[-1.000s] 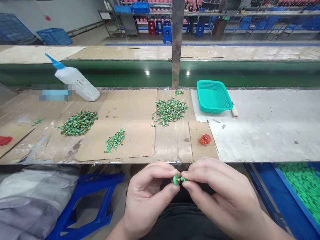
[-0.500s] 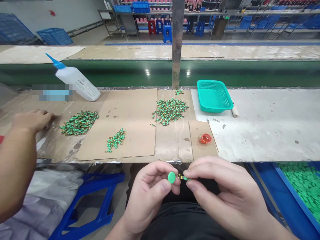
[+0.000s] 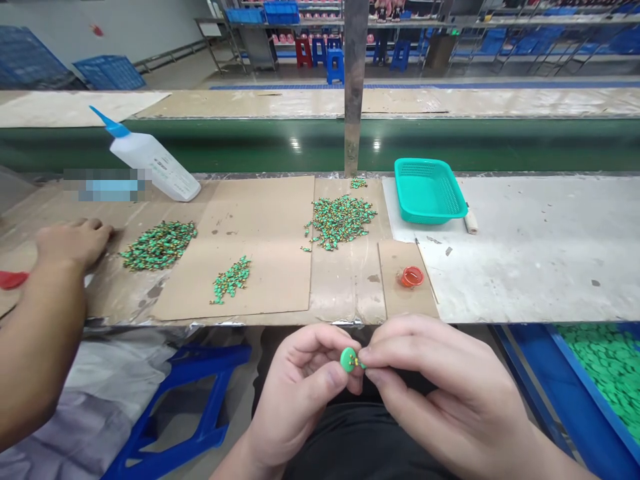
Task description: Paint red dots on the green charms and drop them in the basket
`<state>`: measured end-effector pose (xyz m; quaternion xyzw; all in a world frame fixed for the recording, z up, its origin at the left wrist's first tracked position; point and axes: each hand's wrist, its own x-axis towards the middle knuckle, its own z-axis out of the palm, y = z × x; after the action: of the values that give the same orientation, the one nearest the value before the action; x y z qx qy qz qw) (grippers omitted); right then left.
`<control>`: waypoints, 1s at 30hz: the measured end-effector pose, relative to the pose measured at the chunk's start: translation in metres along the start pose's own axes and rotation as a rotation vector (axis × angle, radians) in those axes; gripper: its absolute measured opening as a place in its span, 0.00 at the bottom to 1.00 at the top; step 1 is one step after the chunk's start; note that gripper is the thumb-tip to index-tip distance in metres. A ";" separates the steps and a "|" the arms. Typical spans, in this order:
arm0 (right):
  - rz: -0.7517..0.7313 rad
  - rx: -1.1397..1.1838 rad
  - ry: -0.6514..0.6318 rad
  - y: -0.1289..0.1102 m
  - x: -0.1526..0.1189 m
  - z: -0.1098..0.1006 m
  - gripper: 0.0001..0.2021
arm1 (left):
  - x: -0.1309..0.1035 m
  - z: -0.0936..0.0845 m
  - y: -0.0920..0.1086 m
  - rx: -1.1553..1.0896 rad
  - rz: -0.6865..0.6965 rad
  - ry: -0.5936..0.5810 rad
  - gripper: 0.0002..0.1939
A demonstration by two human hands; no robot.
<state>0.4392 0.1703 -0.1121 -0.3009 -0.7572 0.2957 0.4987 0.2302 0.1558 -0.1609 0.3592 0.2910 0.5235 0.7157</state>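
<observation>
Between thumb and fingers, my left hand [image 3: 307, 393] pinches a green disc [image 3: 346, 360], its flat face turned to the right. My right hand [image 3: 440, 387] pinches a tiny green figure [image 3: 359, 363] with gold and dark ends, which meets the face of the disc. Both hands are in front of the table edge, over my lap. On the table beyond them lie a small heap of such figures [image 3: 232, 279], a larger heap of figures [image 3: 340, 221] and, at the left, another heap of figures [image 3: 159, 245]. A small red cup [image 3: 413, 277] with liquid stands on cardboard.
A turquoise basket [image 3: 430, 193] stands at the back right, and a white bottle [image 3: 155, 167] with a blue nozzle leans at the left. A co-worker's hand [image 3: 75, 243] rests at far left. A blue crate [image 3: 575, 380] of green discs is at lower right. A metal post [image 3: 354, 87] rises behind.
My right hand has moved left, bringing the tiny figure from beside the disc onto its face. The disc has turned slightly. The co-worker's arm has shifted a little to the right.
</observation>
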 end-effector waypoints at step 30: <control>-0.100 -0.218 0.015 0.010 -0.015 0.008 0.13 | -0.001 0.023 0.000 0.606 0.361 0.355 0.13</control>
<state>0.4385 0.1641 -0.1308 -0.3174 -0.7952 0.1840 0.4827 0.2483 0.1497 -0.1474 0.5036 0.4837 0.5852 0.4124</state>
